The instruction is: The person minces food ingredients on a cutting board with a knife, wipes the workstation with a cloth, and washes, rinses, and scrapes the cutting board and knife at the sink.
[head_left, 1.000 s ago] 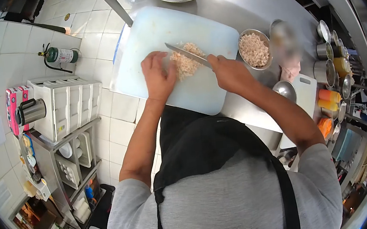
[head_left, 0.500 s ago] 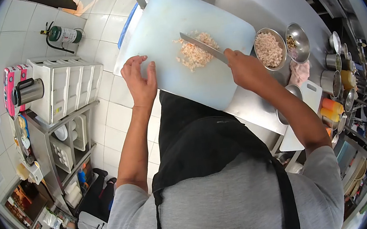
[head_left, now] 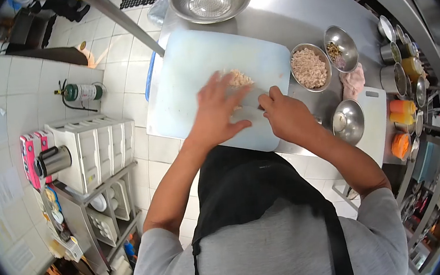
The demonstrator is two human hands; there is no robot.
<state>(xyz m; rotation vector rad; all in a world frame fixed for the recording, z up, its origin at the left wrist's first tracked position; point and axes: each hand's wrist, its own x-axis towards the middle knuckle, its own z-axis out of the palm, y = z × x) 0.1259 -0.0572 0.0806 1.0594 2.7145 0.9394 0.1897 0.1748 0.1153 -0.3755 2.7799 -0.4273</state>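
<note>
A large pale cutting board (head_left: 178,60) lies on the steel counter, with a pile of finely chopped pinkish-white food (head_left: 240,78) near its middle. My left hand (head_left: 217,110) hovers over or touches the board beside the pile, fingers spread and somewhat blurred. It hides part of the food. Closed around the handle of a knife (head_left: 251,102), my right hand (head_left: 288,116) is at the board's near right side. The blade points left toward my left hand and is partly hard to make out.
Right of the board stand a metal bowl of minced pale food (head_left: 310,67), a bowl with small chopped bits (head_left: 348,49) and another steel bowl (head_left: 354,125). A perforated metal bowl (head_left: 210,0) sits behind the board. A metal post (head_left: 125,23) rises at the far left corner.
My left hand has moved right from the board's left edge to the chopped food, fingers spreading. The knife has come nearer to me, off the pile. The view has shifted, showing more beyond the board.
</note>
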